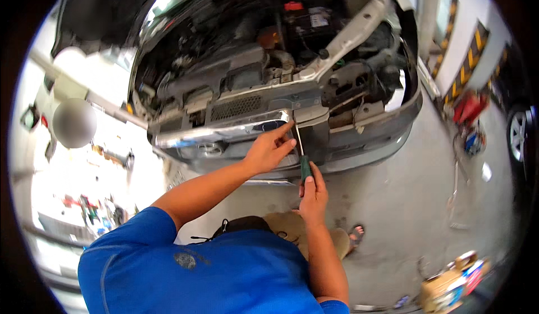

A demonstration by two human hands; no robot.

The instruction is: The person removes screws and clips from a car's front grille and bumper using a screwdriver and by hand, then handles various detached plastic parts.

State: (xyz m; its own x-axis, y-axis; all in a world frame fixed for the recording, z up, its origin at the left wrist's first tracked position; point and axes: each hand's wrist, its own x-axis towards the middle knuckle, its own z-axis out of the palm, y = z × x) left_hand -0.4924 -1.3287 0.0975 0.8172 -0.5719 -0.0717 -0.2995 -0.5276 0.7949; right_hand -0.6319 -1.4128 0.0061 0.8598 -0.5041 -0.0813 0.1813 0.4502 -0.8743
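Near the centre of my head view, towards five o'clock, is a screwdriver (304, 160) with a dark green handle and a slim, shiny metal shaft, tilted so that its far end points just left of twelve. The person's right hand (312, 195) has its fingers closed around the lower handle, covering that end. I cannot make out the tip or tell whether it touches anything; it ends close by the left index finger.

The left hand (268, 152), just left of centre, has its index finger stretched towards one o'clock and its thumb apart from it. The index fingertip is at the end of a chrome strip (224, 129) on the car front; the other fingers are partly hidden.

From ten to one o'clock spreads an exposed engine bay, its upper edge cut off. It contains a dark battery (306, 22) with a pale label and a red cover; the label is too small for me to read. An oval badge (210, 149) on the grille, towards nine, is blurred. So is the round grey print (185, 261) on the blue shirt (224, 274) at seven.

Further out, yellow-and-black striped pillars (470, 56) stand at two, a dark vehicle (519, 134) is cut off at three, and a cardboard box (441, 292) sits at four. Bright glare washes out the clutter at eight.
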